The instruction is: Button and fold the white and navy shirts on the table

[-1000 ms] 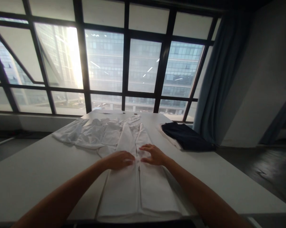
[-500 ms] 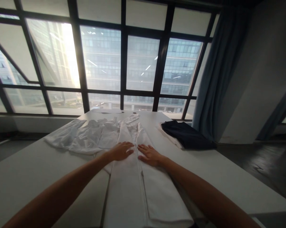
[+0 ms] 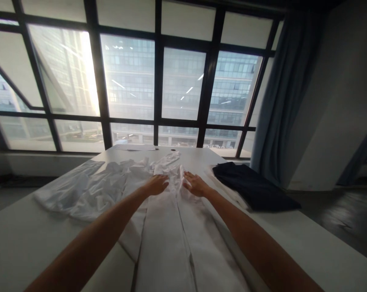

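**Both palms flat on the white garment**

The left hand [image 3: 158, 184] and right hand [image 3: 195, 184] lie open, fingers spread, pressing the far end of a folded white garment [image 3: 171, 239] stretched along the tabletop [image 3: 25, 243]. Crumpled white clothes [image 3: 89, 188] lie left; a dark folded cloth [image 3: 253, 186] right.

— From my feed: what's lying off to the right on the table [image 3: 323, 251]?

— I see a folded dark garment [image 3: 255, 187], resting on something pale whose edge shows under its near side.

— And left?

— A crumpled heap of white clothes [image 3: 89, 188], spread toward the table's left edge.

— Behind?

— I make out a big black-framed window [image 3: 157, 81] with office buildings outside, a blue-grey curtain [image 3: 277, 101] at its right end, then a plain wall [image 3: 332, 105].
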Demonstrator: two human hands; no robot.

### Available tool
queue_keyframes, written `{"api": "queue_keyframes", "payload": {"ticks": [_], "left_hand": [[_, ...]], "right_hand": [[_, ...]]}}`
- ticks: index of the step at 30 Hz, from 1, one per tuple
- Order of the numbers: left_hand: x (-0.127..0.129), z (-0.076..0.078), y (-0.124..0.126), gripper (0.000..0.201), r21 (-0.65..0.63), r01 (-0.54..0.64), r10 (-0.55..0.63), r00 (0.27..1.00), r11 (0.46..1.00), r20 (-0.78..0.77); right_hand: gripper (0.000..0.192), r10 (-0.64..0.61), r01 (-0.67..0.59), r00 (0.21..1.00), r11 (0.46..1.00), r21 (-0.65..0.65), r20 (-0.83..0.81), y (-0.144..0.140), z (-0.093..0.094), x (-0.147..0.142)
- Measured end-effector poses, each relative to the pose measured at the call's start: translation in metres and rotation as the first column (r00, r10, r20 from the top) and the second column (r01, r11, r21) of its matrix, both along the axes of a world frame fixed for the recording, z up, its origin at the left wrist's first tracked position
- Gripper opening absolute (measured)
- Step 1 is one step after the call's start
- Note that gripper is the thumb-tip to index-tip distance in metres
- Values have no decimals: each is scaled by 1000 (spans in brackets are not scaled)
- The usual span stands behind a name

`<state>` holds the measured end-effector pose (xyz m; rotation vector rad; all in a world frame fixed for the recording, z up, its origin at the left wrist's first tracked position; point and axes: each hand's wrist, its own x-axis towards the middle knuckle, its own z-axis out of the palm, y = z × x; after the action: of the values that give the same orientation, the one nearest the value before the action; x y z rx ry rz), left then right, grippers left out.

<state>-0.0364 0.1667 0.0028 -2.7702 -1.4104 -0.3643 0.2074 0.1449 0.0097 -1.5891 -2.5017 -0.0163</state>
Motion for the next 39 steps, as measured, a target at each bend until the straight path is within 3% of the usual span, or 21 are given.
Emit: {"api": "queue_keyframes", "payload": {"ticks": [4, 8, 12, 19, 24, 32, 36, 39], "left_hand": [[-4, -23, 34, 55, -50, -107, 103, 992, 993, -76], [-8, -43, 55, 59, -117, -105, 92, 990, 988, -107], [-10, -33, 75, 52, -147, -55, 39, 994, 988, -105], [-10, -31, 103, 53, 14, -146, 146, 988, 989, -47], [-9, -37, 120, 61, -110, -254, 240, 963, 961, -126], [-8, -46, 123, 62, -135, -298, 286, 953, 945, -104], [-9, -48, 124, 59, -101, -323, 328, 944, 941, 37], [-13, -42, 133, 53, -77, -459, 462, 845, 885, 270]], "right_hand": [[60, -54, 58, 998, 995, -83, 44, 38, -7, -9], [59, -26, 35, 999, 979, -199, 48, 64, -22, -13], [55, -54, 59, 998, 987, -150, 32, 91, -22, -13], [52, -114, 118, 992, 989, -94, 46, 140, -24, -15], [60, -118, 126, 992, 975, -181, 52, 162, -35, -13], [63, -185, 173, 983, 949, -263, -20, 176, -39, -15], [61, -283, 268, 942, 958, -106, -181, 177, -50, -9], [57, -413, 410, 855, 909, -78, -314, 182, -55, -1]]}}
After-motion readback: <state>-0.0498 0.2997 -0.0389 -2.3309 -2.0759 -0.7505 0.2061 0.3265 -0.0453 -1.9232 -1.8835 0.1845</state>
